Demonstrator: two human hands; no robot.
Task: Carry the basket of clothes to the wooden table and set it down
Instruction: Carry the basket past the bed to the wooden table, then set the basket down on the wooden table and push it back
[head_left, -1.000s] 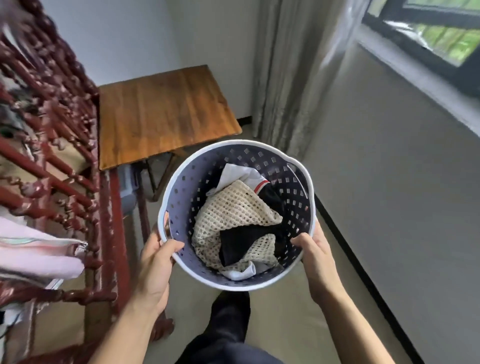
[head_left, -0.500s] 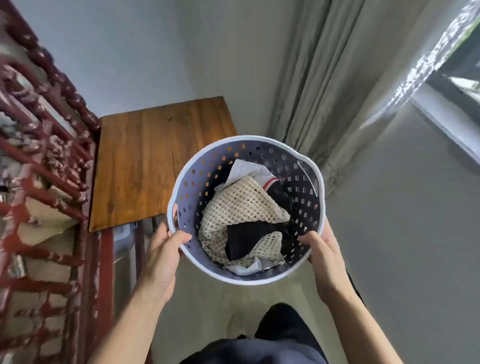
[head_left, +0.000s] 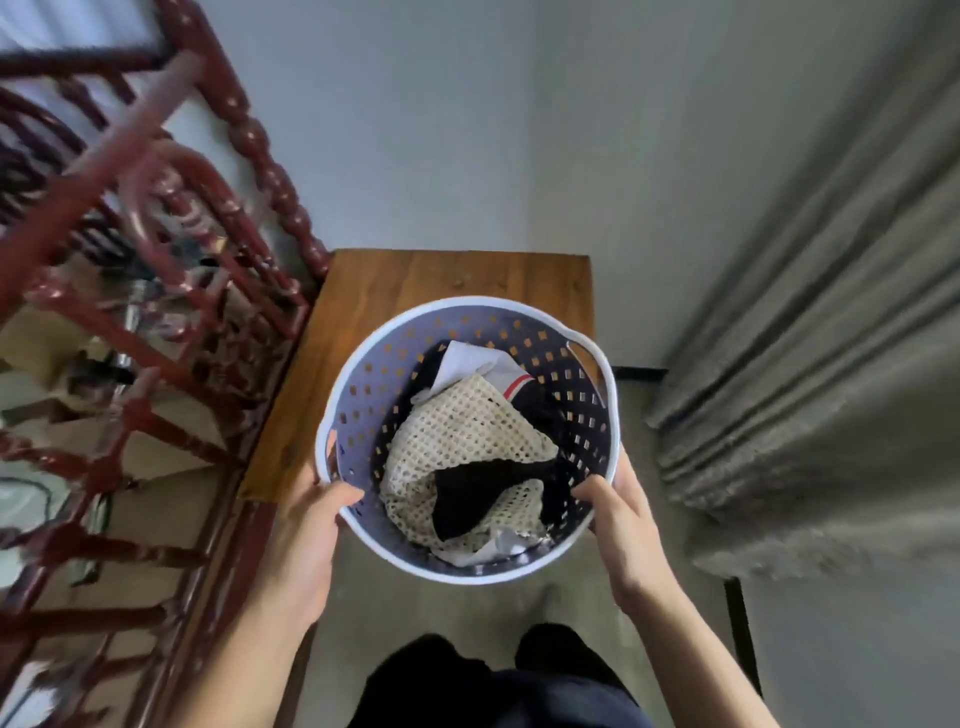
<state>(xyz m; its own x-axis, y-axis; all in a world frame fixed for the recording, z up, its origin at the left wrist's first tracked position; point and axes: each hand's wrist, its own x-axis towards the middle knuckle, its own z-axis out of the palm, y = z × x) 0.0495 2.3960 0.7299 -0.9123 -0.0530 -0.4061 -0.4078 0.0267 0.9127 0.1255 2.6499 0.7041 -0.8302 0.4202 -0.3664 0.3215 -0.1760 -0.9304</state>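
Observation:
A round perforated lavender basket (head_left: 363, 395) with a white rim hangs in the air in front of me. Inside lie a cream mesh garment (head_left: 462, 431), a black piece and a white piece with a red stripe. My left hand (head_left: 311, 530) grips the rim at its near left, thumb inside. My right hand (head_left: 621, 525) grips the near right rim the same way. The basket's far half overlaps the near part of the wooden table (head_left: 395, 286), which stands against the wall; whether the basket touches the top is hidden.
A dark red carved wooden frame (head_left: 171, 322) runs along the left, touching the table's left side. Grey curtains (head_left: 810, 364) hang at the right. My dark trousers (head_left: 498, 680) and pale floor (head_left: 447, 608) are below the basket.
I have moved closer to the table and turned to face it squarely. The basket, earlier short of the table's edge, now hangs over its near part. Both hands keep their grip.

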